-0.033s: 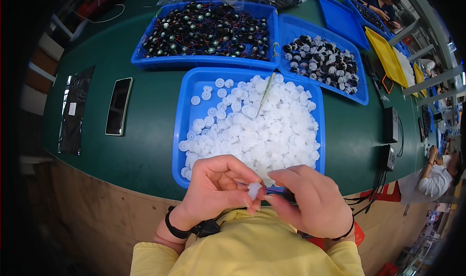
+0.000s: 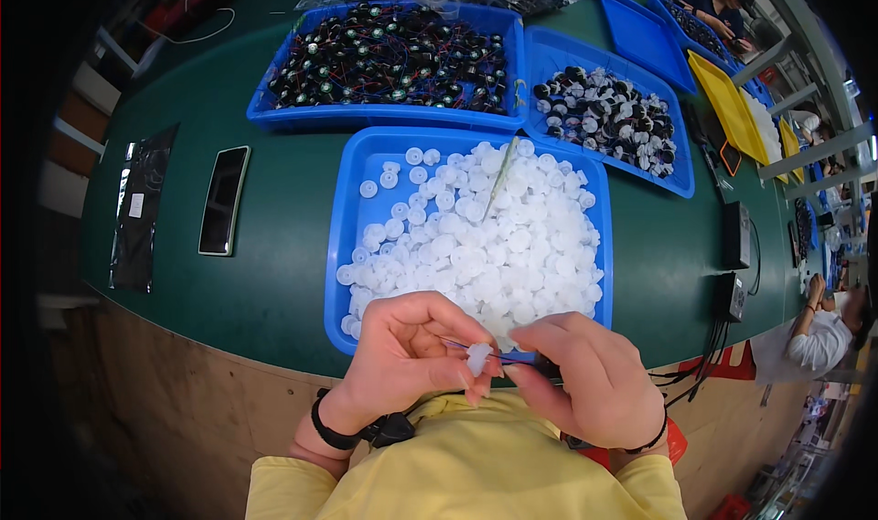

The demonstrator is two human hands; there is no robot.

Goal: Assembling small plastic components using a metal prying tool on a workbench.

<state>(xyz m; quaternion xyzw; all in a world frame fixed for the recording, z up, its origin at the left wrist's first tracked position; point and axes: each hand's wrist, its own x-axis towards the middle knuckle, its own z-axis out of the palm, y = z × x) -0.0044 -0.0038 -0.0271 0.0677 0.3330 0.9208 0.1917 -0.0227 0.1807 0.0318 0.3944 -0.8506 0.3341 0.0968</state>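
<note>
On the green surface (image 2: 283, 287) sits a blue tray (image 2: 361, 159). At its near edge, the right hand (image 2: 590, 374) seems to grasp a mostly hidden black part (image 2: 547, 367); the left hand (image 2: 402, 346) pinches a flanged white plastic piece (image 2: 477, 359). Hard tugging could strain the thin wires (image 2: 516, 361).

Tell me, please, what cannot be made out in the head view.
Head view:
Dark part: mostly hidden by the right hand.
White piece: partly covered by the left hand.
Near blue tray: floor mostly buried under white wheels.
Yellow shirt: cut off by the lower edge.
</note>
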